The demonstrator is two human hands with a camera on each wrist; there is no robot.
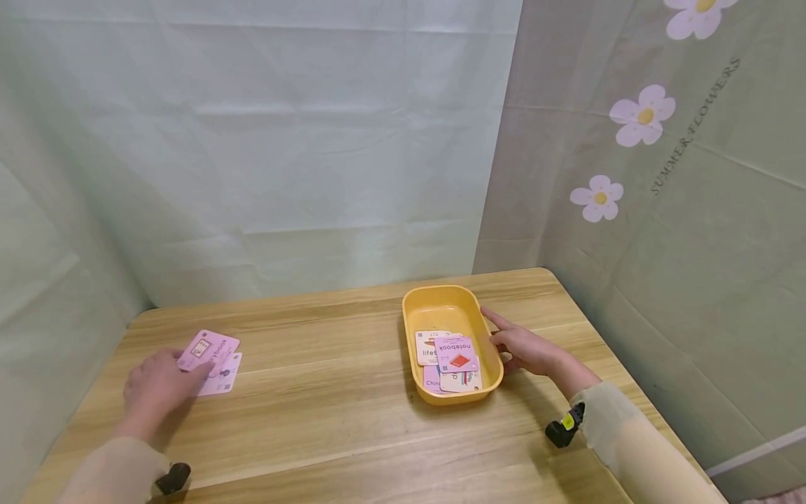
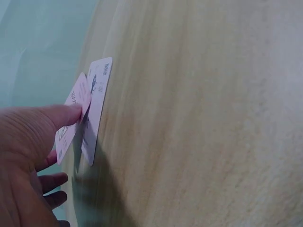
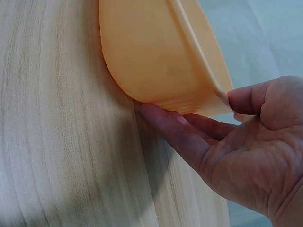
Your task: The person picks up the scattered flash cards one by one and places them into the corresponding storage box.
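Observation:
At the left of the table, my left hand (image 1: 157, 383) pinches a pink word card (image 1: 215, 348) ending in "rybook", with thumb on its face. In the left wrist view that card (image 2: 75, 101) is tilted over a second pale card (image 2: 97, 111), which lies flat on the table. To the right stands a yellow plastic tray (image 1: 411, 308) with several cards, a pink "notebook" card (image 1: 457, 354) on top. My right hand (image 1: 525, 348) touches the tray's right side. In the right wrist view its thumb is at the rim and extended fingers (image 3: 175, 130) meet the lower wall.
The wooden table (image 1: 315, 420) ends at a pale cloth (image 1: 302, 154) at the back. A greenish cloth with white flowers (image 1: 642, 116) hangs at the right. Bare wood lies between the left cards and the tray.

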